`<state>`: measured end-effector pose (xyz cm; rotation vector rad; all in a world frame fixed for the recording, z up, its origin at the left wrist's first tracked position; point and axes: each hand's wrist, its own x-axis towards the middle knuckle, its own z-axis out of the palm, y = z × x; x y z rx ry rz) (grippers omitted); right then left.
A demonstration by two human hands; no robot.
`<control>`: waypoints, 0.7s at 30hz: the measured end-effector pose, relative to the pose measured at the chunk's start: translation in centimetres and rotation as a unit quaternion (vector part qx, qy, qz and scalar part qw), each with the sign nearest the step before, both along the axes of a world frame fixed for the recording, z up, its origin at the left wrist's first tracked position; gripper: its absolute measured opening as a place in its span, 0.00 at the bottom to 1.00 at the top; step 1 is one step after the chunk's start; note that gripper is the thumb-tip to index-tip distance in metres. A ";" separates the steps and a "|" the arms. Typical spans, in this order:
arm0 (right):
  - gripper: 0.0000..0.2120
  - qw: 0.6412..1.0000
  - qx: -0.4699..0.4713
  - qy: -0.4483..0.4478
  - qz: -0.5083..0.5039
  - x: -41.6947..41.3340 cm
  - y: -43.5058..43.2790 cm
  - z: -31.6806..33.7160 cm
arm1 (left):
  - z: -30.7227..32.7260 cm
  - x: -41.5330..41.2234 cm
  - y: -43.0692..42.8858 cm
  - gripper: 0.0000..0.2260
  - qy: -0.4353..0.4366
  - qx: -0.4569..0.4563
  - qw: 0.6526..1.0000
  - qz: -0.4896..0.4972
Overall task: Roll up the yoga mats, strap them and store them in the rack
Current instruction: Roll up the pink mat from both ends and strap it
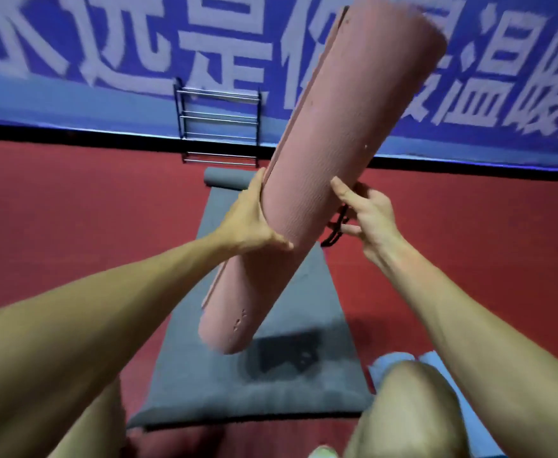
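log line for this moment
step: strapping | left hand: grips pink mat | right hand: holds strap | rack: by wall

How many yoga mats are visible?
2 sure: pink rolled mat in the left hand; grey mat spread on the floor. Blue patch beside the knee may be a third.

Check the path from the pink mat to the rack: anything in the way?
Only on the floor: the grey mat lies between the person and the rack, its rolled end just before the rack's foot. The left hand holds the pink mat in the air above it; the right hand holds the black strap.
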<state>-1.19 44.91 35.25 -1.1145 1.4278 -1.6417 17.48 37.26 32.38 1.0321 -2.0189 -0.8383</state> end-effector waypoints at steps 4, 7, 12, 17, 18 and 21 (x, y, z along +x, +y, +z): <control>0.16 0.996 0.030 0.055 0.060 5.5 -3.6 -3.2 | -2.6 5.3 -1.5 0.37 0.070 0.116 0.990 0.038; 0.17 0.989 0.061 0.100 0.090 8.0 -5.2 -6.8 | -3.9 8.3 -2.4 0.37 0.103 0.158 0.980 0.057; 0.21 0.965 0.131 0.174 0.149 9.8 -7.0 -11.6 | -7.1 10.8 -2.8 0.52 0.084 0.192 0.978 0.011; 0.22 0.945 0.151 0.239 0.163 10.0 -8.0 -12.0 | -6.8 11.5 -3.9 0.35 0.048 0.133 0.990 0.015; 0.23 0.940 0.147 0.264 0.160 10.1 -7.7 -11.9 | -6.4 11.4 -3.9 0.32 0.058 0.106 0.993 0.007; 0.22 0.933 0.136 0.293 0.157 10.4 -6.5 -11.7 | -5.2 11.0 -3.7 0.51 0.092 0.062 0.993 0.032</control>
